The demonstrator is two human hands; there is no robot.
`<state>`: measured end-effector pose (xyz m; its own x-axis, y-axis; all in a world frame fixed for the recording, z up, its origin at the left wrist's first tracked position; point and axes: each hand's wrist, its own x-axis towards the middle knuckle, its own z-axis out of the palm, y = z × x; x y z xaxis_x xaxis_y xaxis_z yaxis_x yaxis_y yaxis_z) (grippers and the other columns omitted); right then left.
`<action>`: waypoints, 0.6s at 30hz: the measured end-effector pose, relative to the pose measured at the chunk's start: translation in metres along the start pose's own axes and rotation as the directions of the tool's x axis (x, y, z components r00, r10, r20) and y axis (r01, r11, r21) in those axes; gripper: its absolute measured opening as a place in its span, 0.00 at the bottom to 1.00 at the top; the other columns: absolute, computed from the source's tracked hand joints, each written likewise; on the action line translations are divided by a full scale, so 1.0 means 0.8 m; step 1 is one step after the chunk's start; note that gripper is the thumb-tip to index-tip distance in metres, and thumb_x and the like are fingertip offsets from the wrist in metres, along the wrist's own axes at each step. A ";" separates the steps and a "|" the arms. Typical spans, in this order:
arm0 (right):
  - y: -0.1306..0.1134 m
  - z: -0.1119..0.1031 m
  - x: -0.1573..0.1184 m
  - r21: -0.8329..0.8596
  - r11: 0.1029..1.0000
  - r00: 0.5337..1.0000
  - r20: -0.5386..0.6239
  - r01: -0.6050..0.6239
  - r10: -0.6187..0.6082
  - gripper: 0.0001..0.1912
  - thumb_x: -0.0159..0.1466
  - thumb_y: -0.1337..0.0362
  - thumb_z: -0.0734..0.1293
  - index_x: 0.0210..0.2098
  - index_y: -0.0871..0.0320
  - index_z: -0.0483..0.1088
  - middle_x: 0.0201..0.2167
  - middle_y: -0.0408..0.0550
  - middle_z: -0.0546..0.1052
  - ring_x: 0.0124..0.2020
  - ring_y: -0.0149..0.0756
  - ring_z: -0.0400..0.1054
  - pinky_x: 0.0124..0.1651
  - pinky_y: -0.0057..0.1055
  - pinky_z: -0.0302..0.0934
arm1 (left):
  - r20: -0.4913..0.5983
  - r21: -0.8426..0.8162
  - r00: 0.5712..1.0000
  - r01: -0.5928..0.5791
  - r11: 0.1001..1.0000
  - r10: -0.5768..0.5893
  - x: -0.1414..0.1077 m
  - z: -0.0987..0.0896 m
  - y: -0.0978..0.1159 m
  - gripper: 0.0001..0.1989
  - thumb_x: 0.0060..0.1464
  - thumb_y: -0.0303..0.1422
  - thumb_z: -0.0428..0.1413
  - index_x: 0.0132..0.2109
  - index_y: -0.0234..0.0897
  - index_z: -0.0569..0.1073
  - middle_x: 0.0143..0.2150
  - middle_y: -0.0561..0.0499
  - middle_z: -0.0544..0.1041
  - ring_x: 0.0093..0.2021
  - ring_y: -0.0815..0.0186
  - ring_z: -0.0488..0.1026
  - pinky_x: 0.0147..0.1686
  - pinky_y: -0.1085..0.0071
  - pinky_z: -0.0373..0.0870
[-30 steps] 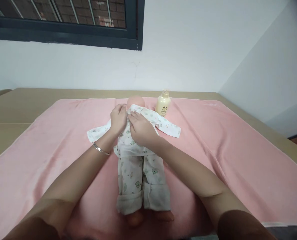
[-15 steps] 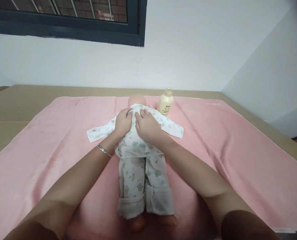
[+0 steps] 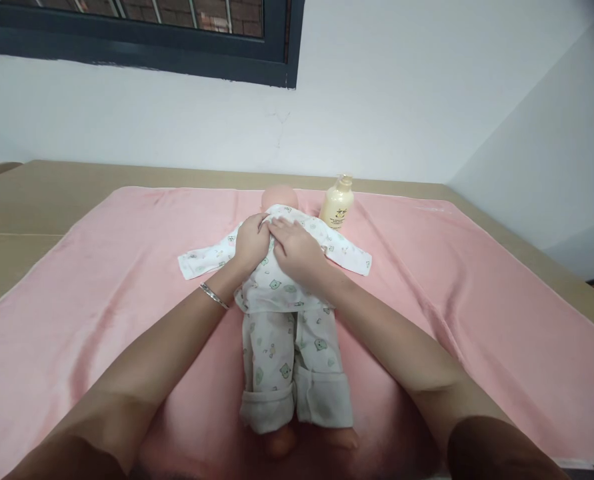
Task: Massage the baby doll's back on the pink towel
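Observation:
A baby doll lies on a pink cloth (image 3: pixel 141 287), its bald head (image 3: pixel 279 197) away from me. It wears a white printed top (image 3: pixel 271 293) and matching trousers (image 3: pixel 271 353) with turned-up cuffs; both feet show below them. My left hand (image 3: pixel 253 241), with a bracelet at the wrist, rests on the upper chest, its fingers bent together at the top's front edge; what they pinch, if anything, is hidden. Beside it my right hand (image 3: pixel 299 250) lies flat on the chest, its fingertips close to the left hand. The doll's sleeves spread out to both sides.
A pale yellow pump bottle (image 3: pixel 337 203) stands on the cloth to the right of the doll's head. The wooden tabletop (image 3: pixel 41 193) shows around the cloth. Behind it are a white wall and a dark window frame (image 3: pixel 277 53).
My right hand's fingers have come closer together and nearer to my left hand. The whole view has shifted slightly; the doll and bottle keep their places on the cloth.

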<state>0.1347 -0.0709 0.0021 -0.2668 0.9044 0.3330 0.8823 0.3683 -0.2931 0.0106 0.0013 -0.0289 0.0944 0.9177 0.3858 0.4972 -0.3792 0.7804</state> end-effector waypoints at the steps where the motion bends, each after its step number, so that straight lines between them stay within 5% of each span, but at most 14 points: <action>1: -0.005 0.001 -0.002 0.014 0.999 0.999 0.001 0.046 -0.046 0.29 0.68 0.70 0.53 0.67 0.69 0.62 0.69 0.57 0.64 0.72 0.45 0.54 0.76 0.47 0.44 | 0.005 -0.006 1.000 0.003 1.000 -0.003 0.000 -0.001 0.000 0.19 0.59 0.31 0.46 0.49 0.37 0.79 0.52 0.45 0.81 0.52 0.58 0.76 0.57 0.61 0.71; 5: 0.016 0.004 0.008 0.086 0.996 1.000 0.010 0.027 -0.028 0.29 0.70 0.66 0.53 0.67 0.68 0.62 0.70 0.55 0.63 0.73 0.45 0.52 0.76 0.47 0.43 | 0.027 0.073 1.000 -0.012 0.997 0.010 0.000 -0.002 0.006 0.20 0.60 0.31 0.45 0.52 0.36 0.77 0.54 0.44 0.80 0.55 0.57 0.75 0.60 0.59 0.70; 10: 0.065 0.002 0.027 0.097 0.978 0.982 -0.030 -0.185 0.189 0.27 0.73 0.56 0.52 0.62 0.66 0.68 0.67 0.62 0.67 0.71 0.50 0.56 0.72 0.50 0.50 | 0.075 0.332 0.995 -0.086 0.939 0.065 -0.020 0.006 0.040 0.21 0.63 0.31 0.45 0.57 0.30 0.74 0.60 0.35 0.75 0.63 0.47 0.69 0.67 0.48 0.61; 14: 0.040 0.003 0.014 -0.053 0.973 0.975 -0.022 -0.223 0.222 0.29 0.73 0.61 0.50 0.65 0.75 0.62 0.66 0.71 0.65 0.70 0.56 0.57 0.71 0.53 0.49 | 0.078 0.311 0.996 -0.069 0.948 0.047 -0.026 0.011 0.050 0.23 0.66 0.35 0.43 0.59 0.28 0.72 0.64 0.34 0.71 0.68 0.47 0.64 0.71 0.47 0.55; 18: 0.002 0.003 -0.003 -0.064 0.993 0.995 0.006 -0.098 0.098 0.29 0.72 0.65 0.51 0.69 0.73 0.57 0.71 0.67 0.58 0.74 0.56 0.48 0.74 0.53 0.45 | 0.066 0.152 0.998 -0.029 0.988 0.019 -0.009 0.002 0.030 0.22 0.67 0.35 0.41 0.55 0.32 0.75 0.60 0.39 0.76 0.61 0.53 0.71 0.66 0.55 0.64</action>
<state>0.1359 -0.0717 -0.0015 -0.1812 0.9375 0.2970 0.9271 0.2636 -0.2664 0.0237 -0.0140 -0.0136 0.1603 0.9160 0.3678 0.6197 -0.3834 0.6848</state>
